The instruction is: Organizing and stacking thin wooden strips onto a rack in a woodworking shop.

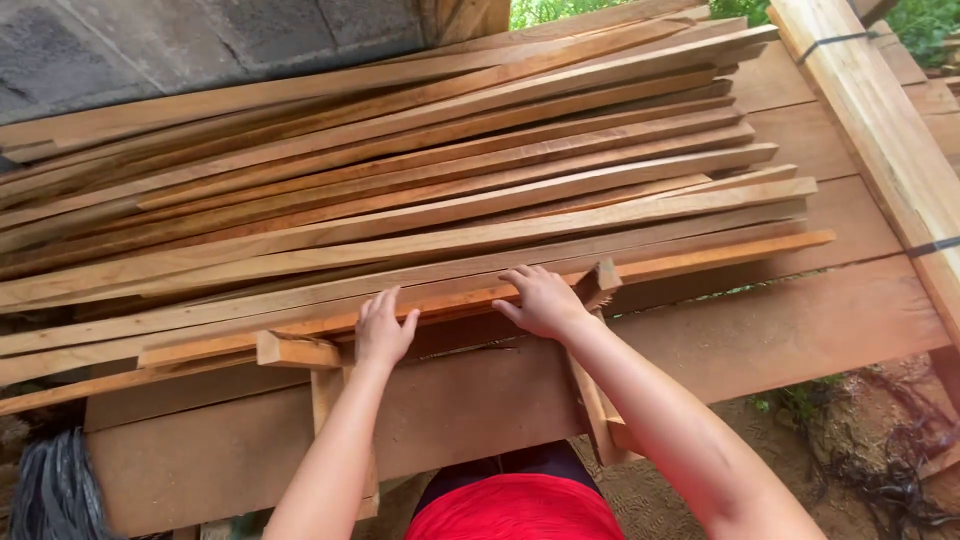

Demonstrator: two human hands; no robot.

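A person leans over a rough wooden table (800, 330) made of broad brown planks, both bare arms reaching up from the bottom of the frame. The left hand (384, 330) sits just left of centre, palm down, its fingers (380, 303) spread a little and laid flat on the nearest long wooden strip (700, 257), an orange-toned slat that runs from the lower left towards the right of the frame. The right hand (541, 300) rests on the same strip just right of centre, fingers (522, 275) loosely splayed and pressing on top of the wood rather than wrapped around it; neither hand closes on anything. That strip lies at the near edge of a big pile of thin slats (400, 170), which fills the upper left and middle of the frame, the strips lying roughly parallel, fanned slightly and overlapping one another. Just left of the left hand a short wooden block (295, 351) juts out from under the pile, and beside the right hand another small wooden piece (600, 282) stands up against the strip. A thick pale beam (880, 130) crosses the upper right corner at a slant, bound with dark straps. A grey block wall (150, 45) shows in the upper left, green leaves in the upper right, bare earth in the lower right, and red cloth (515, 510) at the bottom centre.
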